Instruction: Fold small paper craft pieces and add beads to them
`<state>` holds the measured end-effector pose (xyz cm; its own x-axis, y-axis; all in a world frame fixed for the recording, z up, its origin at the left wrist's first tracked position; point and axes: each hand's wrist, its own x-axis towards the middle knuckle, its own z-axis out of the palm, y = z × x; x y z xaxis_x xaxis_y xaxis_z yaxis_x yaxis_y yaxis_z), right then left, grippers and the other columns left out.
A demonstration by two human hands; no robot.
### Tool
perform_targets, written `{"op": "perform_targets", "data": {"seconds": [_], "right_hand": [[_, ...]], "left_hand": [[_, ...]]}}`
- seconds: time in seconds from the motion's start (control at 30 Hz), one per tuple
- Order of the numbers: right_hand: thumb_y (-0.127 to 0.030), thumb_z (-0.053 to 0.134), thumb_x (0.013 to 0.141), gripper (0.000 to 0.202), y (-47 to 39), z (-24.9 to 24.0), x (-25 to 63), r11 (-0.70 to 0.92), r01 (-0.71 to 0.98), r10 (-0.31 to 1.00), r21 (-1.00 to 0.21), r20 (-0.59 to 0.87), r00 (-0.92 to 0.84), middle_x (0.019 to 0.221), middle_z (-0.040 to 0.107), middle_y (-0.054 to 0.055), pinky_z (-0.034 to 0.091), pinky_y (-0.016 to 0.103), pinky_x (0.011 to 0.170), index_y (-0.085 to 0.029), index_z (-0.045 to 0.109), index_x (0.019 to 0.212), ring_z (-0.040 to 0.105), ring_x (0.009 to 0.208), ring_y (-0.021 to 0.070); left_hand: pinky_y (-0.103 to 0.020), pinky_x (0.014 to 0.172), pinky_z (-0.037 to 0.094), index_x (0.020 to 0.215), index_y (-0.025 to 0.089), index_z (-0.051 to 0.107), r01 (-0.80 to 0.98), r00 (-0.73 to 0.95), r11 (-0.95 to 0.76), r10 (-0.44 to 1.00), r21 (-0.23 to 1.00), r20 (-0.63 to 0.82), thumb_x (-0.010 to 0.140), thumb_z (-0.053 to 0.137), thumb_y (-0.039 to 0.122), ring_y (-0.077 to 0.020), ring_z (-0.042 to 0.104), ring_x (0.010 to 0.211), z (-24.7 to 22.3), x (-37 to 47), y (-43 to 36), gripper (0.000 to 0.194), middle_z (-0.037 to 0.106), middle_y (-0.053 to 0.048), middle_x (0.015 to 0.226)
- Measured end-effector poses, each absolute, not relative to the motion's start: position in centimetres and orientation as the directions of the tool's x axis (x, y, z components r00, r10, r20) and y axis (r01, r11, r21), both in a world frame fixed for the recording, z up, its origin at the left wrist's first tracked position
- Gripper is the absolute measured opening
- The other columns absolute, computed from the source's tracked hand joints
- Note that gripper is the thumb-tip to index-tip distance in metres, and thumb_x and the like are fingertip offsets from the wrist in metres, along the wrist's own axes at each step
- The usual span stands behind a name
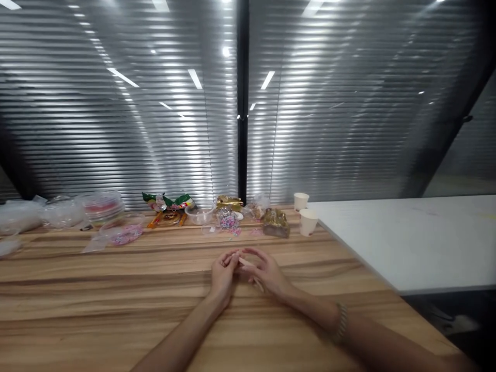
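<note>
My left hand (222,276) is above the wooden table, its thumb and fingers pinched together. Close against it on the right, my right hand (270,275) has its fingers curled inward, and a patterned band circles that wrist. Between the fingertips of both hands shows a small pale strip (245,262), too small and blurred to name exactly. Beyond the hands, small pink and multicoloured pieces (234,232) lie scattered on the table, by a clear container (228,219) of similar pieces.
Two paper cups (309,223) stand at the back right, beside a gold-coloured block-shaped pack (276,223). Farther left are a clear bowl (200,213), a green snack packet (170,201) and stacked plastic containers (103,206). A white table (411,243) adjoins on the right; blinds (155,113) rise behind.
</note>
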<state>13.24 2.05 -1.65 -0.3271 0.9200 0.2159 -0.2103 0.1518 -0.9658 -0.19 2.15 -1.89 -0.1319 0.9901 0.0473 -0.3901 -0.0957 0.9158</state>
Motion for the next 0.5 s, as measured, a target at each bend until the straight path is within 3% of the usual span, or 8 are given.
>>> {"op": "perform_targets", "data": {"seconds": [0.13,0.23,0.3,0.5], "right_hand": [[-0.041,0.073,0.054,0.036,2.5,-1.8,14.2,0.074,-0.165,0.971,-0.984,0.109,-0.215,0.100,0.063,0.010,0.051,0.031,0.062,-0.014,0.063,0.077,0.062,0.073,0.0196],[-0.046,0.072,0.054,0.036,2.9,-1.8,14.5,0.077,-0.105,0.986,-0.991,0.091,-0.138,0.087,0.067,0.010,0.050,0.034,0.068,-0.014,0.065,0.069,0.062,0.074,0.0215],[-0.049,0.069,0.056,0.040,2.9,-1.6,14.6,0.086,-0.104,0.989,-0.991,0.098,-0.112,0.079,0.068,0.009,0.049,0.035,0.070,-0.014,0.067,0.074,0.062,0.073,0.0218],[-0.053,0.064,0.061,0.042,2.5,-1.4,14.5,0.094,-0.124,0.978,-0.988,0.115,-0.177,0.075,0.066,0.007,0.048,0.034,0.062,-0.013,0.066,0.077,0.060,0.065,0.0199]], "left_hand": [[-0.024,0.062,0.048,0.082,0.013,0.061,-0.303,-0.419,-0.222,0.905,0.927,0.079,0.057,0.070,0.041,-0.0143,0.061,0.065,-2.0,-0.7,2.4,0.038,0.065,-0.004,0.069],[-0.023,0.060,0.048,0.084,0.014,0.060,-0.240,-0.491,-0.245,0.865,0.940,0.100,0.060,0.067,0.042,-0.0144,0.061,0.066,-1.9,-1.2,2.3,0.038,0.065,-0.004,0.069],[-0.023,0.058,0.048,0.084,0.013,0.060,-0.238,-0.428,-0.216,0.898,0.947,0.097,0.059,0.068,0.042,-0.0142,0.061,0.063,-1.7,-1.1,2.0,0.038,0.065,-0.003,0.067],[-0.026,0.061,0.050,0.092,0.013,0.061,-0.240,0.023,-0.005,1.000,0.971,0.011,0.053,0.075,0.033,-0.0164,0.063,0.060,-1.0,-0.1,0.9,0.046,0.068,-0.003,0.065]]}}
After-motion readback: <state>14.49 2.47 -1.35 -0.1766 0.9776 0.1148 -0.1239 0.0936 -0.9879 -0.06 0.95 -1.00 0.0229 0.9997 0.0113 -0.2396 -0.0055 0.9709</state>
